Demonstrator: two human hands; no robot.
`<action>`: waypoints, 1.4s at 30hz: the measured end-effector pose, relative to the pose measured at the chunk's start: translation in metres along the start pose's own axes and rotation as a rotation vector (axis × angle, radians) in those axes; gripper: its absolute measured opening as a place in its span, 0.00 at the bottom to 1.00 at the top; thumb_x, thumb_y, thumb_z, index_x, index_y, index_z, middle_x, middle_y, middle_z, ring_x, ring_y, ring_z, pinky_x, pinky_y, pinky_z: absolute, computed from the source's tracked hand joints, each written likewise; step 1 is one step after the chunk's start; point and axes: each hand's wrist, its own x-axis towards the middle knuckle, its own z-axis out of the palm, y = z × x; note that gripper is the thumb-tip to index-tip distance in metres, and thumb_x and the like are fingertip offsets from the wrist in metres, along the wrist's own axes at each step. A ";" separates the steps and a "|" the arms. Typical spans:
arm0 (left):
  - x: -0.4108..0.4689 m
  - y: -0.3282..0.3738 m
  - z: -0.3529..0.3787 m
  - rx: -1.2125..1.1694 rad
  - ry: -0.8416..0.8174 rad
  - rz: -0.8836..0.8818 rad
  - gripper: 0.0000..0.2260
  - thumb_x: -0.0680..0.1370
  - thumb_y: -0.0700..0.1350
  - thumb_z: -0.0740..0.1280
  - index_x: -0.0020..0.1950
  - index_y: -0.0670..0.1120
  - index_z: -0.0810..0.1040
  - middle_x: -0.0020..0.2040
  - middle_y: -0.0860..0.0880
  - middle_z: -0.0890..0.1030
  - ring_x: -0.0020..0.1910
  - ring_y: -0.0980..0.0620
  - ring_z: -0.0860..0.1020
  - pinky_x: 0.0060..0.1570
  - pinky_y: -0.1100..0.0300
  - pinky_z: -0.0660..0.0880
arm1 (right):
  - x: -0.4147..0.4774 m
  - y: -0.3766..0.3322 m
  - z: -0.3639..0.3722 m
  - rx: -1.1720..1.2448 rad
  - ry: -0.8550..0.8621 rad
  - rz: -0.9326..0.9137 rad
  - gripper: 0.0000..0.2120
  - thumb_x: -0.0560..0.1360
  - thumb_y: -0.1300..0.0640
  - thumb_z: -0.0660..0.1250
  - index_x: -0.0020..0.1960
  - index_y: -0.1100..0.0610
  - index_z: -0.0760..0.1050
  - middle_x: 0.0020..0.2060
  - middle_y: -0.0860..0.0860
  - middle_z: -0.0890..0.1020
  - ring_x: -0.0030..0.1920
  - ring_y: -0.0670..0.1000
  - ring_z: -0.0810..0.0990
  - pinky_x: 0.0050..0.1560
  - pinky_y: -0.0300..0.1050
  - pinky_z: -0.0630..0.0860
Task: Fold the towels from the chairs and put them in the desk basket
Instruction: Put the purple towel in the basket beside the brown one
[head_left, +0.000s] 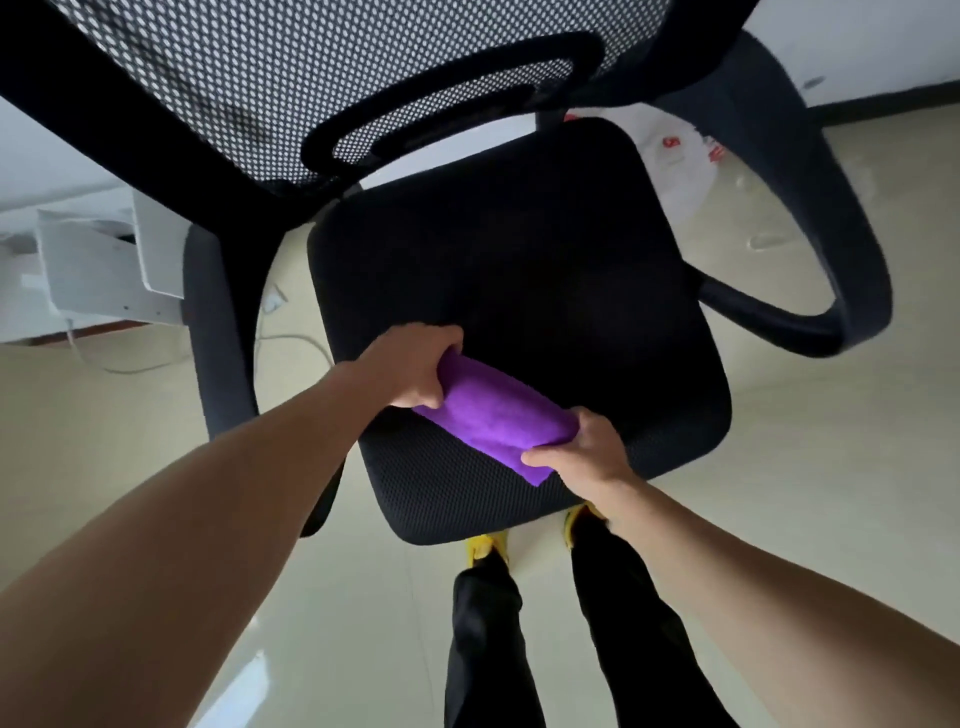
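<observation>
Though apart, both hands round towel.

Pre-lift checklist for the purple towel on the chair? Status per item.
1. Left hand grips the upper-left end of the folded purple microfibre towel: ok.
2. Right hand grips its lower-right end: ok.
3. Towel folded into a compact strip: ok.
4. Towel resting on or just above the black mesh chair seat: cannot tell.
5. Towel apart from the curved black armrest: ok.
6. Desk basket in sight: not ok, out of frame.
</observation>
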 end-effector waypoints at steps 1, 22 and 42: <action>-0.010 0.003 0.001 -0.156 -0.022 -0.052 0.19 0.61 0.38 0.74 0.46 0.49 0.71 0.42 0.49 0.76 0.44 0.47 0.76 0.42 0.55 0.71 | -0.008 0.000 -0.007 0.103 0.017 0.018 0.23 0.60 0.61 0.79 0.52 0.55 0.75 0.44 0.50 0.82 0.45 0.51 0.82 0.42 0.39 0.77; -0.187 0.412 0.012 -0.522 0.100 0.269 0.19 0.78 0.38 0.58 0.69 0.44 0.64 0.58 0.45 0.75 0.52 0.47 0.75 0.50 0.57 0.69 | -0.356 0.166 -0.216 0.438 0.687 -0.061 0.35 0.78 0.56 0.65 0.78 0.46 0.49 0.69 0.52 0.71 0.66 0.54 0.73 0.67 0.52 0.70; -0.305 0.910 0.197 -0.430 -0.130 0.692 0.18 0.75 0.38 0.65 0.64 0.47 0.68 0.54 0.50 0.76 0.52 0.51 0.77 0.53 0.52 0.78 | -0.606 0.549 -0.453 0.562 1.222 0.123 0.25 0.81 0.56 0.59 0.76 0.51 0.57 0.65 0.55 0.75 0.62 0.57 0.74 0.57 0.43 0.68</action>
